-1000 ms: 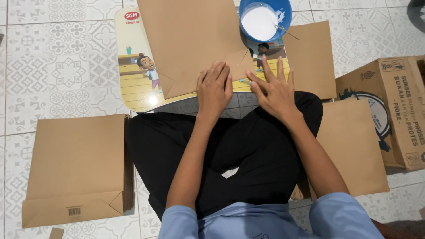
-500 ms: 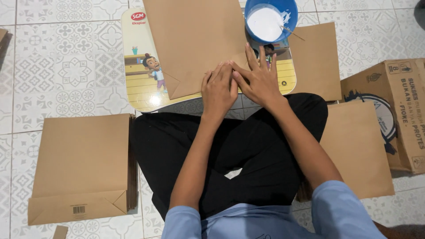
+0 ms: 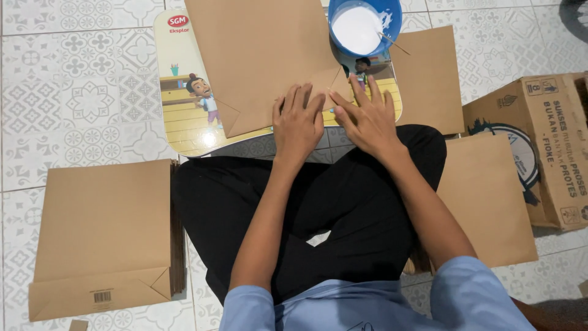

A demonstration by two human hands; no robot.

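A brown paper bag (image 3: 263, 55) lies flat on a cartoon-printed board (image 3: 184, 116) in front of my crossed legs. My left hand (image 3: 297, 122) presses flat on the bag's near folded edge, fingers together. My right hand (image 3: 367, 119) lies flat beside it, fingers spread, on the fold's right corner. The two hands almost touch. Neither hand holds anything.
A blue bowl of white paste (image 3: 363, 26) with a thin stick stands at the board's far right. A stack of finished brown bags (image 3: 104, 233) lies on the tiled floor at left. More brown sheets (image 3: 484, 202) lie at right, next to a cardboard box (image 3: 551, 141).
Both hands have slid together along the bag's near fold; the right hand moved left toward the left hand. The view has shifted slightly.
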